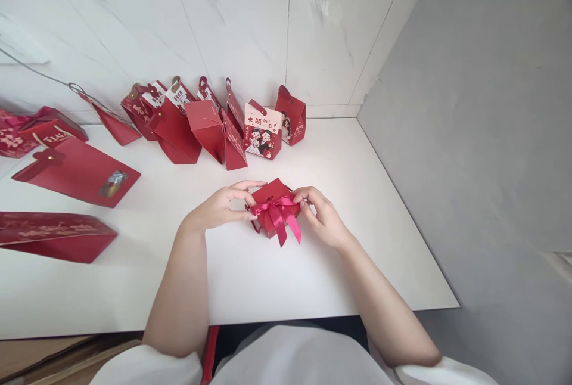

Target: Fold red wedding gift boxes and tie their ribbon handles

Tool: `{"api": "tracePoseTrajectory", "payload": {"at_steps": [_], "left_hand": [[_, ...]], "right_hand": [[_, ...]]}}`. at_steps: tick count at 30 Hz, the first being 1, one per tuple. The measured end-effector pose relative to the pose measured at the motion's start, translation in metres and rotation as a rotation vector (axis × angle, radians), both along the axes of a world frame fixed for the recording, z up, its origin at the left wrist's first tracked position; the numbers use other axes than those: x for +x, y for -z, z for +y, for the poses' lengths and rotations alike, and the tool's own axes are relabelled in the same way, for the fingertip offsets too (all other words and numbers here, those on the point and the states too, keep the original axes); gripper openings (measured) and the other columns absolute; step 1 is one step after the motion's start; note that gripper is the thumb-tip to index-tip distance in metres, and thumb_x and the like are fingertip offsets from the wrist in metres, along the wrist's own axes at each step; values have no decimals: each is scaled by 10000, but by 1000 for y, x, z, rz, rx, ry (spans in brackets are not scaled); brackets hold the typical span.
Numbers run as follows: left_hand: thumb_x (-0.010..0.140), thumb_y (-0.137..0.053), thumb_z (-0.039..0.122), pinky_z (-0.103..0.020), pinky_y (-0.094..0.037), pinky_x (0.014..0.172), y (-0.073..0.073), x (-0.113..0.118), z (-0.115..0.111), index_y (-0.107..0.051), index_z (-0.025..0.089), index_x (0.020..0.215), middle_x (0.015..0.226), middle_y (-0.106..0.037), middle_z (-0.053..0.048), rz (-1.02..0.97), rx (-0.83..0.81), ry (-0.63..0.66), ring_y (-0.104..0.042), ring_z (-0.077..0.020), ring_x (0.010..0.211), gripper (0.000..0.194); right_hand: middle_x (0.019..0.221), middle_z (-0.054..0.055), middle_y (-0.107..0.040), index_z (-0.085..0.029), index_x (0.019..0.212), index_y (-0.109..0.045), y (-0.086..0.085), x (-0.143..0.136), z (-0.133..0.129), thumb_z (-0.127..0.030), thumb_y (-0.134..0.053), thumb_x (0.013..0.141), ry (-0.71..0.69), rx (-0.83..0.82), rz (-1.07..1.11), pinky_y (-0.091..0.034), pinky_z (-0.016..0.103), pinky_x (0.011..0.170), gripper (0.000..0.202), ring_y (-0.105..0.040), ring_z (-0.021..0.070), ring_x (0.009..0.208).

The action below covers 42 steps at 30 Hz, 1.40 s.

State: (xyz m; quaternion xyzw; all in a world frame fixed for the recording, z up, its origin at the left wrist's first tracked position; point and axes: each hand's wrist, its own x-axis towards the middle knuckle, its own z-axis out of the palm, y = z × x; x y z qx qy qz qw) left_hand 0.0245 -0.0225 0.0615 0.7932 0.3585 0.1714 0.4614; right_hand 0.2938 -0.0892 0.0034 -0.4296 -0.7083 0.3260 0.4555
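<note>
Small, folded red card box (268,190) sits on the white tabletop (250,278) in front of you, between your hands, with a bright pink satin ribbon (279,228) in a bow on top, two tails hanging toward you. Your left hand (217,207) has thumb and forefinger closed on the left loop, another finger reaching along the box's far side. Your right hand (325,221) pinches the right loop between thumb and forefinger.

Handling, as judged: box light, its card walls stiff but easily creased; ribbon soft, slippery, apt to slide at the knot. Best hold on the ribbon is the loops, close to the knot; on the box, opposite side walls, lightly.

Beyond, near the wall: a pale pink and red card box with a cartoon couple (263,134), and a dark red card box (292,118) to its right. Off to your left, a long red card box with a clear window (75,173).

Hard to make out: the knot's underside, the box base, and what the dark cord (256,227) at its left joins to. Far-left boxes run out of view.
</note>
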Motion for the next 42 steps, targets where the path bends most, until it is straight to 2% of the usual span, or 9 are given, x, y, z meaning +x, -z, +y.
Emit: {"api": "tracePoseTrajectory", "payload": {"at_steps": [4, 7, 13, 18, 21, 27, 32, 37, 42], "left_hand": [[733, -763, 317, -466, -439, 1069, 10, 13, 2, -750, 240, 753, 1256, -621, -93, -211, 76, -171, -541, -287, 1236, 81], [746, -739, 285, -376, -559, 840, 19, 27, 1, -741, 214, 791, 956, -684, -82, -350, 167, -356, -659, -223, 946, 85], [775, -624, 200, -260, -530, 668, 27, 54, -12, -614, 205, 794, 807, -615, -14, -302, 570, -688, -601, -131, 725, 22], [791, -605, 185, -282, -475, 670, 24, 53, -13, -410, 208, 633, 705, -514, 1, -235, 685, -683, -521, -132, 662, 252], [829, -594, 238, -305, -473, 741, 22, 47, -8, -336, 202, 600, 753, -535, -15, -272, 619, -686, -556, -149, 737, 346], [820, -613, 240, -301, -467, 812, 24, 40, -2, -581, 222, 935, 792, -586, 2, -273, 502, -619, -567, -149, 774, 122], [814, -567, 173, -290, -457, 744, 21, 39, -2, -645, 205, 800, 773, -596, -12, -215, 531, -434, -542, -147, 710, 85], [798, -567, 155, -293, -450, 748, 23, 41, -8, -599, 232, 890, 602, -478, 42, -170, 626, -564, -515, -146, 622, 124], [727, -631, 151, -369, -408, 803, 24, 26, -4, -491, 224, 669, 593, -482, 5, 45, 924, -719, -520, -199, 672, 168]], "right_hand": [[1110, 74, -579, -245, 1041, -520, 1, 0, 0, -239, -364, 1004, -2, -11, 5, -536, 364, 815, 160, -619, 190, 933], [1106, 75, -583, -247, 1044, -517, 2, -1, 0, -237, -363, 1001, 6, 6, -7, -541, 368, 804, 160, -625, 189, 907], [1171, 99, -567, -239, 983, -559, 6, -5, -1, -165, -426, 944, 144, 161, -117, -519, 422, 861, 157, -605, 230, 985], [1184, 98, -564, -247, 981, -580, 6, -7, -2, -154, -446, 932, 179, 201, -74, -539, 413, 823, 170, -610, 231, 994], [1151, 94, -581, -250, 969, -587, 5, -6, -2, -169, -454, 940, 216, 216, -69, -534, 418, 846, 159, -605, 238, 1033], [1172, 114, -587, -258, 1112, -565, 6, -8, -2, -230, -486, 950, 211, 260, -89, -528, 458, 883, 183, -582, 262, 1104], [1402, 122, -475, -290, 1325, -481, 2, -19, -6, -284, -573, 912, 137, 386, -234, -414, 544, 1050, 423, -463, 302, 1296], [1441, 81, -487, -297, 1319, -491, 2, -34, -5, -323, -557, 929, 121, 417, -371, -182, 610, 1166, 396, -418, 299, 1358], [1407, 94, -518, -275, 1231, -549, 8, -35, -3, -309, -578, 925, 118, 400, -365, -238, 588, 1152, 310, -428, 284, 1349]]}}
